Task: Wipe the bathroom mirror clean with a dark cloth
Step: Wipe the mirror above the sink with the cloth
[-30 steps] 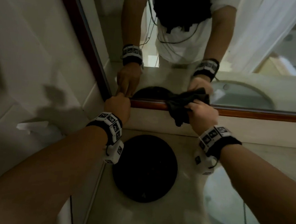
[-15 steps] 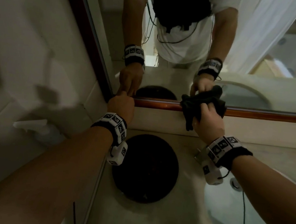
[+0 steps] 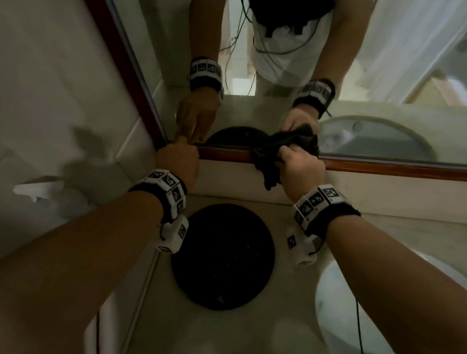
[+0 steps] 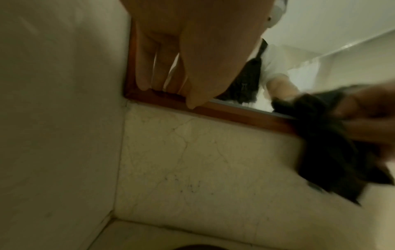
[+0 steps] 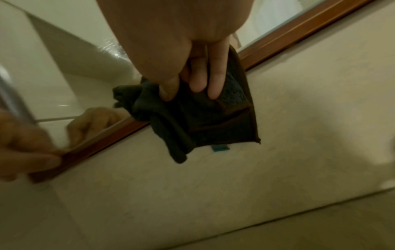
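Note:
The mirror [image 3: 389, 135] has a reddish wooden frame [image 3: 400, 169]. My right hand [image 3: 299, 169] grips a bunched dark cloth [image 3: 268, 160] and holds it against the bottom rail and the lowest strip of glass. In the right wrist view the fingers [image 5: 215, 81] and thumb clamp the cloth [image 5: 203, 118], whose lower part hangs over the wall below the frame. My left hand [image 3: 178, 156] is at the mirror's bottom-left corner. Its straight fingertips [image 4: 143, 84] rest on the frame [image 4: 224, 110], holding nothing. The cloth [image 4: 324, 147] shows blurred at the right.
A round black disc [image 3: 224, 256] lies on the pale counter [image 3: 223, 343] below my hands. A white basin [image 3: 336, 308] with a thin cable [image 3: 361, 349] over it sits at the lower right. The tiled side wall [image 3: 49, 85] closes in on the left, with a small white fitting [image 3: 38, 188].
My right hand slid the cloth right along the mirror's bottom edge, then back left. The left hand stayed at the corner of the frame.

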A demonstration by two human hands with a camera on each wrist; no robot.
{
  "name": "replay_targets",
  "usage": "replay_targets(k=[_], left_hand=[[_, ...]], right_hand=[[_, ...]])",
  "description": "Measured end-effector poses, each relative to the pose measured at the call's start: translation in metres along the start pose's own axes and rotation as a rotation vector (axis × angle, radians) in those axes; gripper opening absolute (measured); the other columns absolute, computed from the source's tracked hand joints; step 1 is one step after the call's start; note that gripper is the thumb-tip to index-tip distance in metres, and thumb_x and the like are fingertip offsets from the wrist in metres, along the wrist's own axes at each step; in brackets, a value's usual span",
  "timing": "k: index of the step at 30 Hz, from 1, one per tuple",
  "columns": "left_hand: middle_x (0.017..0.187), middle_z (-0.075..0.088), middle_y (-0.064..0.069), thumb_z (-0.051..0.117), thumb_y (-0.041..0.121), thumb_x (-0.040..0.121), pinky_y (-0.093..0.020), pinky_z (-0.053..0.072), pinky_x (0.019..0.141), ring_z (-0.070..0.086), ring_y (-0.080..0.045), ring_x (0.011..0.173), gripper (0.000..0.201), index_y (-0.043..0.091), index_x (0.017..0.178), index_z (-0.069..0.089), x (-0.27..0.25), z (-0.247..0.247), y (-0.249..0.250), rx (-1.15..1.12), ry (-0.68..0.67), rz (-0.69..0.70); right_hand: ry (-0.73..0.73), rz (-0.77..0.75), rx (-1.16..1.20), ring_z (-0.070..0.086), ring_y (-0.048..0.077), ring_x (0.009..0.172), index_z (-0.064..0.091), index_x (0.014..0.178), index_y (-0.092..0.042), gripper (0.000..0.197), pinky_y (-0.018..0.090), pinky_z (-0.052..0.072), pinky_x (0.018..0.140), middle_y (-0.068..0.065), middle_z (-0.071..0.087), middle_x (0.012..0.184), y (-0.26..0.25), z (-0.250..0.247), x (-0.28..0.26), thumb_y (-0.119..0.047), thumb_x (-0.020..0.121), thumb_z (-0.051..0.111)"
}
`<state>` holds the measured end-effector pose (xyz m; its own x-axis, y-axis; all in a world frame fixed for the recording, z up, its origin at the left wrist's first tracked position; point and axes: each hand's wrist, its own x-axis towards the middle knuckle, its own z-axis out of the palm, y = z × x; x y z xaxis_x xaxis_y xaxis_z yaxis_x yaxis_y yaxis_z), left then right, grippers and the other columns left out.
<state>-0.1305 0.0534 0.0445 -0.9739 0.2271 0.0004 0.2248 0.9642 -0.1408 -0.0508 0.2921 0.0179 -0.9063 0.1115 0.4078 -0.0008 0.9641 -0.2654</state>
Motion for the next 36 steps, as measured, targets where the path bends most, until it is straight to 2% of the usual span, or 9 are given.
replay_targets(k=[5, 10, 18, 21, 23, 25, 27, 31, 36], left_hand=[[0.116, 0.06, -0.02, 0.049, 0.014, 0.096, -0.048, 0.051, 0.084, 0.058, -0.038, 0.102, 0.022, 0.001, 0.095, 0.067, 0.002, 0.003, 0.014, -0.14, 0.009, -0.031], [0.111, 0.061, -0.017, 0.048, 0.01, 0.096, -0.041, 0.045, 0.075, 0.056, -0.034, 0.103, 0.025, 0.002, 0.099, 0.071, -0.008, -0.009, 0.095, -0.255, 0.179, 0.226], [0.11, 0.059, -0.012, 0.045, 0.018, 0.098, -0.039, 0.046, 0.07, 0.057, -0.03, 0.102, 0.024, 0.009, 0.104, 0.066, -0.017, -0.014, 0.159, -0.022, 0.137, 0.234], [0.102, 0.061, -0.014, 0.049, 0.015, 0.096, -0.039, 0.047, 0.066, 0.06, -0.032, 0.093, 0.019, 0.007, 0.099, 0.066, -0.011, -0.015, 0.163, -0.014, 0.166, 0.272], [0.083, 0.061, -0.016, 0.065, 0.006, 0.085, -0.035, 0.045, 0.054, 0.062, -0.033, 0.074, 0.004, 0.005, 0.082, 0.067, -0.013, -0.019, 0.165, -0.03, 0.16, 0.297], [0.061, 0.055, -0.015, 0.081, -0.001, 0.062, -0.025, 0.037, 0.042, 0.056, -0.029, 0.05, 0.02, 0.005, 0.061, 0.063, -0.011, -0.011, 0.165, -0.043, 0.205, 0.331], [0.057, 0.052, -0.015, 0.082, -0.004, 0.057, -0.023, 0.033, 0.042, 0.054, -0.028, 0.044, 0.024, 0.005, 0.057, 0.06, -0.009, -0.008, 0.164, -0.036, 0.259, 0.341], [0.09, 0.06, -0.019, 0.052, 0.003, 0.091, -0.034, 0.038, 0.056, 0.062, -0.035, 0.078, 0.012, 0.002, 0.09, 0.065, -0.011, -0.017, 0.169, 0.051, 0.163, 0.297], [0.108, 0.059, -0.015, 0.039, 0.01, 0.1, -0.036, 0.042, 0.066, 0.061, -0.032, 0.094, 0.023, 0.007, 0.107, 0.061, -0.014, -0.024, 0.175, 0.166, 0.122, 0.263]], right_hand=[[-0.137, 0.108, -0.049, 0.059, 0.033, 0.081, 0.058, 0.1, -0.016, 0.013, 0.038, 0.045, 0.061, 0.008, 0.059, 0.098, 0.059, -0.031, -0.015, -0.027, 0.095, 0.052], [-0.231, 0.221, -0.111, 0.06, 0.033, 0.091, 0.056, 0.107, -0.021, 0.013, 0.041, 0.05, 0.072, 0.007, 0.058, 0.107, 0.112, -0.057, -0.024, -0.025, 0.094, 0.053], [-0.231, 0.276, -0.2, 0.059, 0.033, 0.088, 0.056, 0.105, -0.024, 0.013, 0.039, 0.05, 0.07, 0.006, 0.057, 0.105, 0.187, -0.09, -0.045, -0.032, 0.096, 0.05], [-0.169, 0.215, -0.157, 0.059, 0.033, 0.081, 0.059, 0.098, -0.019, 0.019, 0.039, 0.05, 0.064, 0.008, 0.058, 0.099, 0.191, -0.085, -0.046, -0.033, 0.096, 0.048], [-0.036, 0.133, -0.108, 0.057, 0.034, 0.067, 0.061, 0.087, -0.013, 0.03, 0.037, 0.047, 0.052, 0.009, 0.058, 0.086, 0.19, -0.077, -0.048, -0.035, 0.093, 0.042], [0.093, 0.026, -0.088, 0.054, 0.032, 0.056, 0.061, 0.078, -0.011, 0.029, 0.033, 0.042, 0.044, 0.009, 0.056, 0.075, 0.179, -0.067, -0.047, -0.031, 0.092, 0.045], [0.154, -0.058, -0.054, 0.053, 0.027, 0.055, 0.061, 0.076, -0.011, 0.019, 0.03, 0.039, 0.046, 0.007, 0.057, 0.073, 0.156, -0.053, -0.041, -0.022, 0.09, 0.057], [0.133, -0.078, 0.033, 0.055, 0.024, 0.051, 0.062, 0.073, -0.014, 0.012, 0.023, 0.029, 0.048, 0.003, 0.058, 0.07, 0.128, -0.041, -0.03, -0.016, 0.083, 0.068], [0.13, -0.017, -0.024, 0.058, 0.027, 0.063, 0.066, 0.085, -0.015, 0.018, 0.029, 0.042, 0.05, 0.006, 0.063, 0.081, 0.197, -0.066, -0.055, -0.028, 0.093, 0.057]])
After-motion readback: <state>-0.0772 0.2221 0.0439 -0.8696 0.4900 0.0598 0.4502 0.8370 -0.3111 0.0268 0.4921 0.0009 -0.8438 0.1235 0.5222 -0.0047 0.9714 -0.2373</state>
